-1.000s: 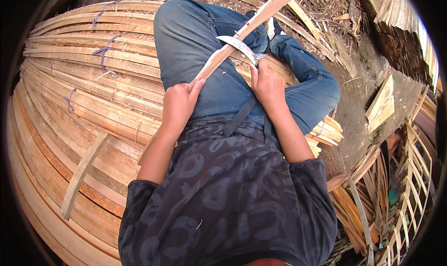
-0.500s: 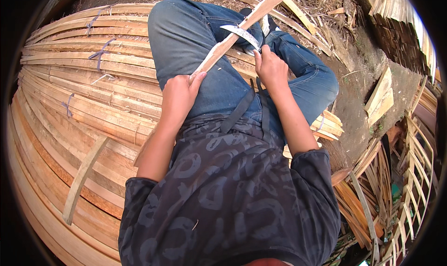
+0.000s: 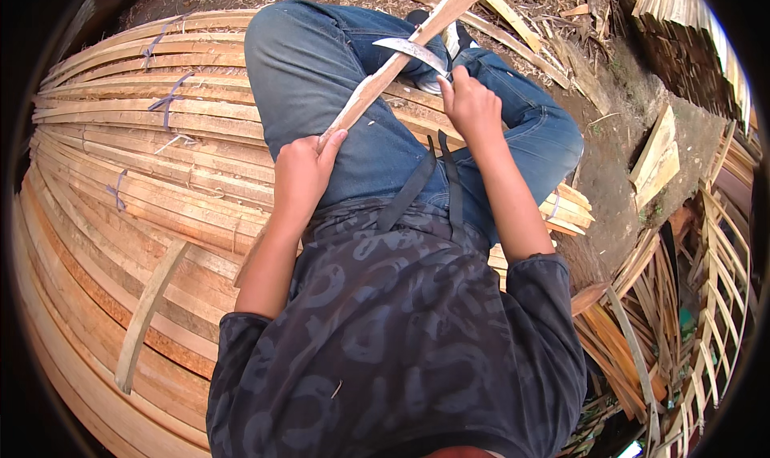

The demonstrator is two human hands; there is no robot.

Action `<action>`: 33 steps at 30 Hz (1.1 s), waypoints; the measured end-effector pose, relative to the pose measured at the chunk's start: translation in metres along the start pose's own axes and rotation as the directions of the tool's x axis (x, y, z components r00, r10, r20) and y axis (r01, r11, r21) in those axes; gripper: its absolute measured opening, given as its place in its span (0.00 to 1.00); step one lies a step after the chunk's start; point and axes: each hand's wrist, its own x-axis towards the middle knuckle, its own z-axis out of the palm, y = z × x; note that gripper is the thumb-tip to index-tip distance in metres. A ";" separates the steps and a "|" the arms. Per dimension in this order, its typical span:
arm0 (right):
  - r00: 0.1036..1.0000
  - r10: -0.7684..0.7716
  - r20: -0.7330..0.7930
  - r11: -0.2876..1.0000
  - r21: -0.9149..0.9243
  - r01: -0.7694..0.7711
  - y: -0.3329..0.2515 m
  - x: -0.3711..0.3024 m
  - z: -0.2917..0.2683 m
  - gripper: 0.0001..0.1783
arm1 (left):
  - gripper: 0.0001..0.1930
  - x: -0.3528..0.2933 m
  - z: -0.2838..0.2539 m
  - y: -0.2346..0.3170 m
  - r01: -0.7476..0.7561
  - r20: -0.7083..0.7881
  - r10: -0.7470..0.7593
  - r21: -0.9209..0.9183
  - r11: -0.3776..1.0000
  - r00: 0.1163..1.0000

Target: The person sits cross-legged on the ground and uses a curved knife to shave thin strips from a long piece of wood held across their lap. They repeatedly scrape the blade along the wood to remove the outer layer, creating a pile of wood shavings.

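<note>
My left hand is closed round the near end of a long wooden strip, which slants away over my legs to the upper right. In my right hand is the handle of a sickle-shaped knife; the fingers hide most of that handle. The curved, pale blade lies across the strip about midway along its visible length. Small pale shavings rest on my jeans beside the strip. The strip's far end runs out of the top of the picture.
Bundles of long wooden strips, bound with purple ties, spread out on the left. A short loose slat lies across them. Stacked thin boards stand at the far right, and a slatted wooden frame is at the lower right.
The blade sits slightly farther left across the strip. The wooden strip and both hands have shifted only a little, and my grip on each thing stays the same.
</note>
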 end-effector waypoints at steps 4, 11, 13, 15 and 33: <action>0.949 0.311 -0.040 0.939 -0.139 -0.314 0.074 0.010 -0.008 0.19 | 0.30 0.003 -0.001 0.006 -0.039 -0.030 0.040 0.041 0.998 0.999; 0.998 -0.022 0.059 0.995 0.099 0.016 -0.014 -0.020 -0.016 0.18 | 0.30 0.002 0.004 0.004 -0.017 -0.017 0.017 0.019 1.000 1.000; 1.000 -0.002 -0.012 0.998 0.063 0.003 -0.010 -0.016 -0.004 0.18 | 0.30 -0.001 0.002 0.003 -0.039 -0.038 0.040 0.020 0.999 0.998; 0.994 -0.003 -0.107 0.999 0.053 0.008 0.012 -0.004 0.009 0.17 | 0.30 0.003 0.001 0.005 -0.041 -0.033 0.041 0.020 0.999 0.999; 0.993 -0.097 0.068 0.994 0.057 0.093 -0.026 -0.016 -0.006 0.19 | 0.29 0.002 0.000 0.004 -0.038 -0.036 0.040 0.049 0.998 0.999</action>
